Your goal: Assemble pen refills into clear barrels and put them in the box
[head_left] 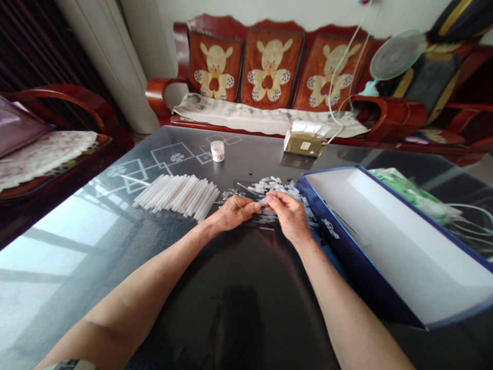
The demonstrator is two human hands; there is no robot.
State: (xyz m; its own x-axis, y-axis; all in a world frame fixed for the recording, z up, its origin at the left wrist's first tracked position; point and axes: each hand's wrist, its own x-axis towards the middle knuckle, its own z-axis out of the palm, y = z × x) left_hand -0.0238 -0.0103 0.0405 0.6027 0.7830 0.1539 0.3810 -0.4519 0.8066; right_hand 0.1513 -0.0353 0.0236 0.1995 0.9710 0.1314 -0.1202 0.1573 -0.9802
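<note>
My left hand [233,213] and my right hand [288,211] meet over the middle of the table, fingertips almost touching. Both pinch a small translucent whitish piece [264,202], mostly covered by the fingers; its exact kind cannot be made out. Behind and under the hands lies a loose pile of short whitish pieces [271,183], like small caps or sleeves. Thin dark pieces with metallic tips [232,193] lie beside my left hand. To the left, a row of white tubes [177,195], resembling pen barrels, is laid side by side.
A large blue box with a white inside [385,231] stands close to my right forearm. A tissue box [304,143] and a small round container [217,151] stand farther back on the dark glossy table [231,267]. Green plastic packaging [412,195] lies behind the blue box.
</note>
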